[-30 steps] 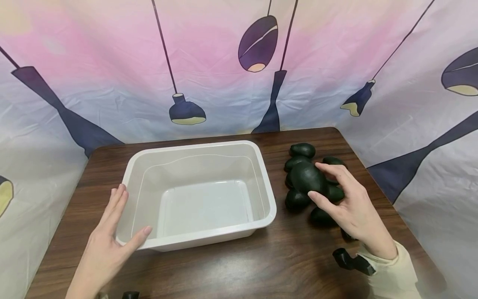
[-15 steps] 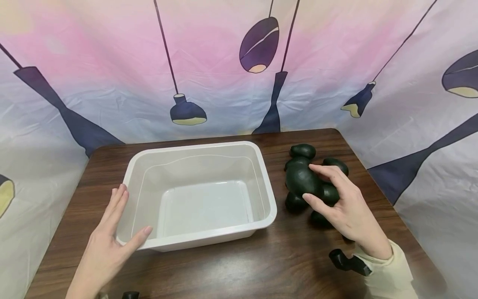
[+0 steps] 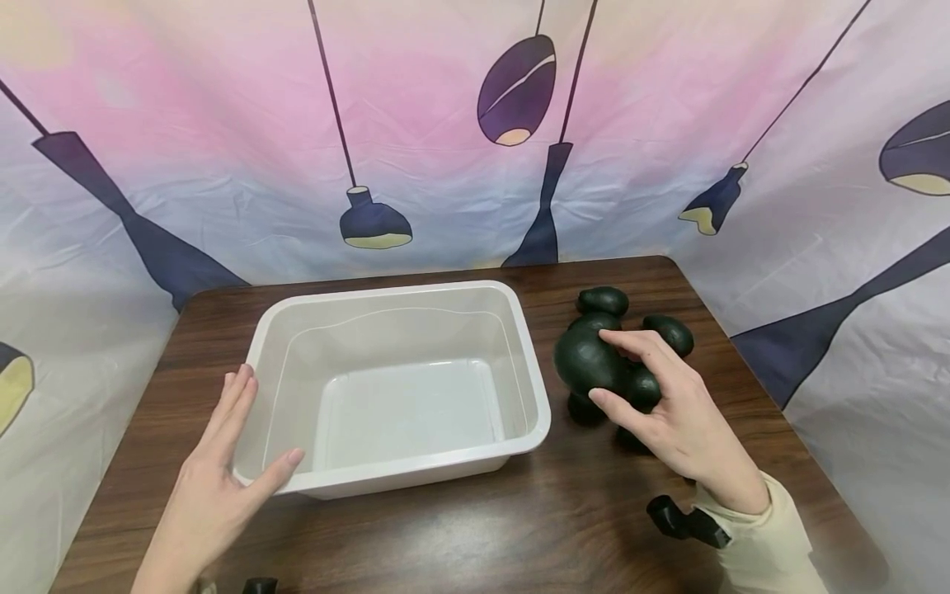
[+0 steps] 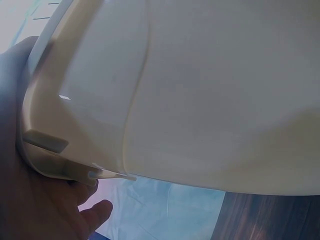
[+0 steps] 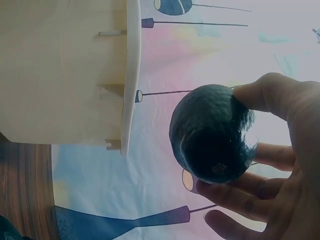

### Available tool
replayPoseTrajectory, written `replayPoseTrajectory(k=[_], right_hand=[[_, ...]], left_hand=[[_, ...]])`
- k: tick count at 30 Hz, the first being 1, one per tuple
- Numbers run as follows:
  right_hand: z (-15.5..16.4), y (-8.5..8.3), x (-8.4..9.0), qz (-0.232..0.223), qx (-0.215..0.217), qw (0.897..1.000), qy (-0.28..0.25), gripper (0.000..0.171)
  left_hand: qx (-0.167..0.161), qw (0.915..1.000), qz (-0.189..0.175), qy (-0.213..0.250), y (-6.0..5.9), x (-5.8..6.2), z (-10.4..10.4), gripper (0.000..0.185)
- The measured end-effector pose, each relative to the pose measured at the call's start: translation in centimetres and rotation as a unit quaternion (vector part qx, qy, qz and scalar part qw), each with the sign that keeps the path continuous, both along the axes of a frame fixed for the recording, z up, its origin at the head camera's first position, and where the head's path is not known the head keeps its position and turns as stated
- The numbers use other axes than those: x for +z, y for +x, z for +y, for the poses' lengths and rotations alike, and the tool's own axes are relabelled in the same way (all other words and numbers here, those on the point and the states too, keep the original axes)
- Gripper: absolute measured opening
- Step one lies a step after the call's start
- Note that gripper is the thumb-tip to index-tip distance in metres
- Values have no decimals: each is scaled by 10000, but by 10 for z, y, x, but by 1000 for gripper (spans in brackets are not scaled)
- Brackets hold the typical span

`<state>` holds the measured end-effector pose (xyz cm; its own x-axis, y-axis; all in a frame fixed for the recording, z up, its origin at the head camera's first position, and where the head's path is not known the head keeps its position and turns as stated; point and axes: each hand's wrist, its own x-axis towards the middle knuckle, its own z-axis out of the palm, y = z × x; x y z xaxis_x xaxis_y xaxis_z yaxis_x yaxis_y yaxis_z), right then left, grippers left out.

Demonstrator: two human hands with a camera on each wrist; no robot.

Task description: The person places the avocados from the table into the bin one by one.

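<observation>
My right hand [image 3: 686,421] grips a dark green avocado [image 3: 588,363] between thumb and fingers, over other avocados on the right of the table. The right wrist view shows the held avocado [image 5: 212,132] up close, its stem end facing the camera, with the bin's side to the left. A large white plastic bin [image 3: 416,473] stands left of centre, with nothing inside. Against its near left corner rests my left hand [image 3: 208,487], fingers straight along the left side and thumb at the front rim. The bin's wall [image 4: 200,100] fills most of the left wrist view.
Several more avocados lie loose beyond and beneath my right hand, including one at the back [image 3: 604,301] and one to the right [image 3: 670,334]. The brown wooden table [image 3: 475,536] meets cloth backdrops [image 3: 430,165] printed with lamps.
My right hand has moved left with the avocado, toward the bin's right side, uncovering the avocado on the right. My left hand and the bin have stayed put.
</observation>
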<state>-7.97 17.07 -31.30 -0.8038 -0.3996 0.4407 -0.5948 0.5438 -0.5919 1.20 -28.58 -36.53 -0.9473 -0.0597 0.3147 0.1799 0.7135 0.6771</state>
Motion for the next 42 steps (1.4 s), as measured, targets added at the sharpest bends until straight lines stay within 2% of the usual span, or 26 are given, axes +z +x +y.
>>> replayPoseTrajectory(k=[20, 27, 42], right_hand=[[-8, 0, -2, 209, 334, 9992, -58, 67], [-12, 2, -2, -29, 352, 9994, -40, 68], [-20, 1, -4, 135, 610, 9980, -62, 65]], left_hand=[[52, 10000, -81, -17, 1, 0, 1, 94], [14, 10000, 25, 37, 0, 0, 0, 94], [-2, 10000, 21, 61, 0, -1, -1, 95]])
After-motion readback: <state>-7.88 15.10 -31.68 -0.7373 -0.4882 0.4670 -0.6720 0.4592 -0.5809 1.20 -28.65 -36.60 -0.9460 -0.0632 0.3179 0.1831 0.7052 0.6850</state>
